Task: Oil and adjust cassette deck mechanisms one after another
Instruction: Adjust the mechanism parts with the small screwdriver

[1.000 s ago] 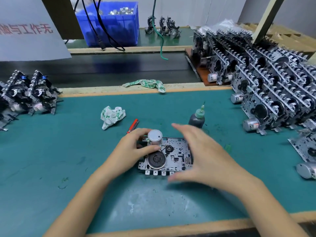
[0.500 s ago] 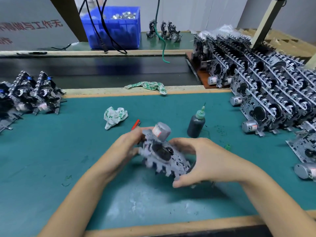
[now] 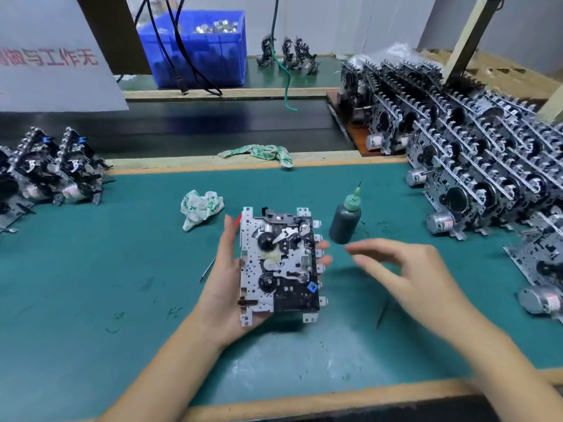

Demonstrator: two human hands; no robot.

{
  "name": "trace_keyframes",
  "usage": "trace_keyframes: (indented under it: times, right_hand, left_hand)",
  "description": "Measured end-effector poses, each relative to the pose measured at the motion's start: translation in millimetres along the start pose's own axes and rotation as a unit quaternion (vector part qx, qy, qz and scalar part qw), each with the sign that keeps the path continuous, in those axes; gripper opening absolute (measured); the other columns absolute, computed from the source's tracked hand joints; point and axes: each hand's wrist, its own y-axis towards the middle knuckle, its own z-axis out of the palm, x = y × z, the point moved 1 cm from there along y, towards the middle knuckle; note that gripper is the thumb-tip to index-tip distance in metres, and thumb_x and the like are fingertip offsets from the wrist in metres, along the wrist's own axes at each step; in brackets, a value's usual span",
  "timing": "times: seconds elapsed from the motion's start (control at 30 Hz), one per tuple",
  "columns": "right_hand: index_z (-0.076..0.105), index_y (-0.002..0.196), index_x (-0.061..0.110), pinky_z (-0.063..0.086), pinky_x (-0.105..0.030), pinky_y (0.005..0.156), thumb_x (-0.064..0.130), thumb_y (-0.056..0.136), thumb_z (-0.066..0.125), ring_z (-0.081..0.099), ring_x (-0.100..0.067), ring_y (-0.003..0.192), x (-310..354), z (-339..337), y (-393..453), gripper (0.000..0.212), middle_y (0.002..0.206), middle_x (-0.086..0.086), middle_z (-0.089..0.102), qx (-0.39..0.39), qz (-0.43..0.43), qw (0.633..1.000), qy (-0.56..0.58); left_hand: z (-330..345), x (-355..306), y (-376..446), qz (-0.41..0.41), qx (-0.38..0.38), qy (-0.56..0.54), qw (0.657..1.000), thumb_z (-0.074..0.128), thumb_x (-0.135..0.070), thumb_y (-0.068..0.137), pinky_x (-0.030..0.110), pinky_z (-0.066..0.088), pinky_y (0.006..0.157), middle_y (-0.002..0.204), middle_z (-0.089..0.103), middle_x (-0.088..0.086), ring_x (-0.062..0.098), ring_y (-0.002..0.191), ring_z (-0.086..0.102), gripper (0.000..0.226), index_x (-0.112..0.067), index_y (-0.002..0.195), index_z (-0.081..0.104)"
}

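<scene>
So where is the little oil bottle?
The oil bottle stands on the green mat, just right of the cassette mechanism and beyond the right hand.

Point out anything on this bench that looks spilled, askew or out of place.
The green mat has a pale, smeared patch near its front edge, below the cassette mechanism in the left hand. A crumpled rag lies loose on the mat, and another rag hangs over the wooden back rail.
</scene>
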Motion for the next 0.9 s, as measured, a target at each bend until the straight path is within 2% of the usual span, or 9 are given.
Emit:
trace_keyframes:
  times: [0.03, 0.1, 0.17, 0.23, 0.37, 0.47, 0.57, 0.73, 0.9]
  right_hand:
    - [0.071, 0.092, 0.032, 0.043, -0.013, 0.085, 0.015, 0.082, 0.071, 0.06, 0.005, 0.091, -4.8, -10.6, -1.4, 0.02, 0.093, 0.028, 0.065, 0.017, -0.038, 0.995, -0.091]
    - [0.063, 0.098, 0.037, 0.041, -0.022, 0.09, 0.011, 0.077, 0.062, 0.051, 0.001, 0.104, -17.1, -23.2, -5.8, 0.033, 0.103, 0.027, 0.057, 0.139, -0.083, 0.97, -0.179]
    - [0.057, 0.1, 0.039, 0.037, -0.021, 0.093, 0.02, 0.075, 0.06, 0.041, 0.003, 0.111, -26.1, -23.2, -10.9, 0.032, 0.107, 0.027, 0.047, 0.226, -0.083, 0.94, -0.241]
    - [0.056, 0.093, 0.039, 0.037, -0.02, 0.09, 0.03, 0.079, 0.065, 0.04, 0.003, 0.106, -32.3, -18.3, -10.1, 0.019, 0.101, 0.025, 0.044, 0.228, -0.086, 0.931, -0.272]
    - [0.053, 0.079, 0.038, 0.038, -0.021, 0.083, 0.03, 0.088, 0.064, 0.044, 0.0, 0.092, -28.7, -9.4, 4.4, 0.017, 0.087, 0.021, 0.052, 0.259, -0.069, 0.94, -0.21]
    - [0.049, 0.086, 0.03, 0.042, -0.021, 0.073, 0.023, 0.096, 0.052, 0.054, -0.005, 0.073, -15.5, -1.0, 7.5, 0.013, 0.075, 0.006, 0.064, 0.28, -0.003, 0.96, 0.019]
    - [0.046, 0.09, 0.02, 0.038, -0.011, 0.057, 0.027, 0.099, 0.044, 0.041, -0.009, 0.05, 1.5, 16.6, 7.0, 0.012, 0.052, 0.001, 0.051, 0.264, 0.032, 0.945, 0.189]
    - [0.056, 0.062, 0.012, 0.031, -0.007, 0.042, 0.026, 0.099, 0.043, 0.028, -0.007, 0.035, 10.5, 40.0, 10.5, 0.042, 0.037, 0.004, 0.039, 0.277, 0.124, 0.928, 0.216]
    - [0.056, 0.062, 0.013, 0.039, -0.016, 0.042, 0.027, 0.098, 0.046, 0.048, -0.008, 0.036, 10.1, 41.7, 9.6, 0.04, 0.043, 0.001, 0.054, 0.312, 0.176, 0.908, 0.216]
  left_hand:
    - [-3.0, 2.6, 0.7, -0.004, -0.015, 0.004, 1.0, 0.051, -0.074, 0.075, 0.049, 0.033, 0.11, 0.142, 0.044, 0.023, 0.036, 0.133, 0.04, 0.094, -0.002, 0.135, 0.05]
    - [-7.2, 8.8, 1.9, -0.013, -0.051, 0.009, 0.999, 0.041, -0.079, 0.076, 0.051, 0.034, 0.109, 0.138, 0.049, 0.024, 0.038, 0.129, 0.045, 0.094, -0.002, 0.129, 0.056]
    - [-11.5, 14.5, 2.9, -0.022, -0.094, -0.001, 0.995, 0.036, -0.079, 0.076, 0.053, 0.034, 0.107, 0.134, 0.051, 0.026, 0.04, 0.125, 0.048, 0.095, 0.0, 0.125, 0.059]
    - [-12.8, 17.0, 3.5, -0.029, -0.115, -0.023, 0.993, 0.035, -0.077, 0.078, 0.054, 0.036, 0.105, 0.133, 0.051, 0.028, 0.041, 0.123, 0.05, 0.095, 0.003, 0.125, 0.058]
    - [-15.6, 18.6, 3.5, -0.032, -0.13, -0.047, 0.99, 0.034, -0.075, 0.082, 0.055, 0.038, 0.103, 0.132, 0.051, 0.03, 0.042, 0.122, 0.05, 0.093, 0.005, 0.124, 0.057]
    - [-16.5, 19.1, 2.6, -0.037, -0.142, -0.046, 0.988, 0.036, -0.071, 0.082, 0.055, 0.04, 0.101, 0.13, 0.053, 0.03, 0.041, 0.121, 0.051, 0.088, 0.005, 0.121, 0.06]
    - [-16.9, 19.4, 2.7, -0.036, -0.159, -0.038, 0.986, 0.04, -0.069, 0.083, 0.05, 0.042, 0.102, 0.13, 0.054, 0.028, 0.039, 0.118, 0.055, 0.083, 0.002, 0.119, 0.063]
    - [-14.9, 19.3, 2.8, -0.046, -0.162, -0.041, 0.985, 0.039, -0.067, 0.085, 0.045, 0.045, 0.101, 0.131, 0.054, 0.026, 0.034, 0.114, 0.059, 0.081, 0.002, 0.118, 0.064]
    - [-14.1, 19.4, 4.3, -0.047, -0.169, -0.029, 0.984, 0.037, -0.066, 0.088, 0.045, 0.042, 0.102, 0.136, 0.049, 0.026, 0.035, 0.112, 0.058, 0.079, 0.001, 0.127, 0.056]
